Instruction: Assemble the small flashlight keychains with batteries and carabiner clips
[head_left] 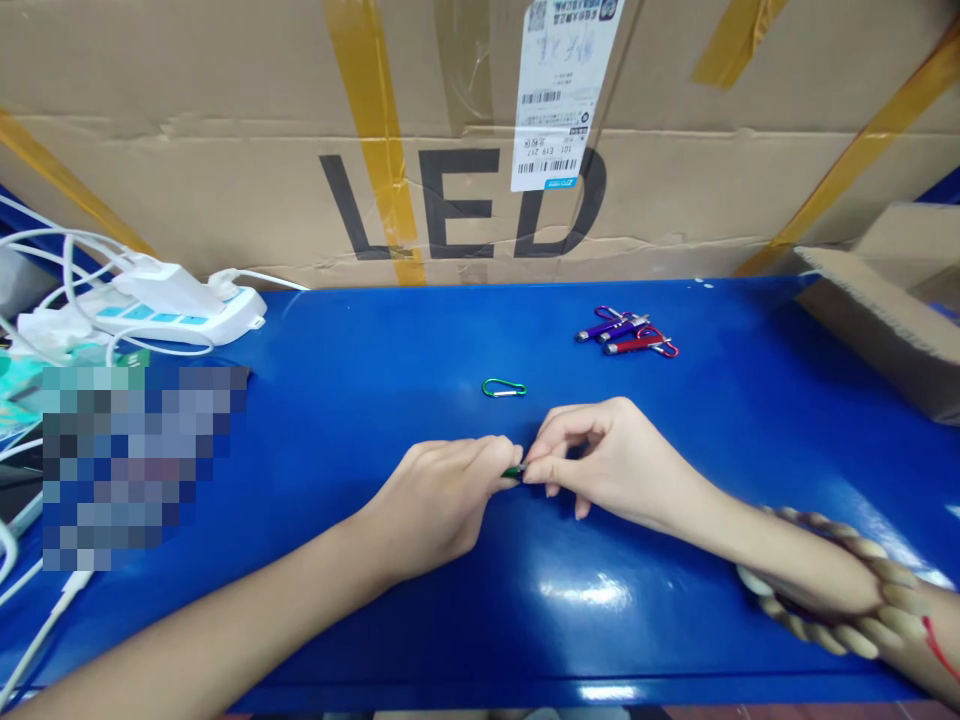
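Note:
A small green keychain flashlight (511, 471) is mostly hidden in my left hand (450, 490), whose fingers are wrapped round it. My right hand (592, 455) pinches its dark metal end between thumb and forefinger; I cannot make out whether that end is a separate piece. Just beyond my hands lies a loose green carabiner (504, 388) on the blue table. Farther back to the right, two purple keychain flashlights (611, 328) and a red one (636, 346) lie in a small pile, with carabiners beside or on them.
A big cardboard box (262, 190) marked LED stands along the back of the blue table (360, 390). At the left are a white power strip (176, 312), tangled white cables and a blurred-out object (142, 465). An open carton (877, 310) sits at the right.

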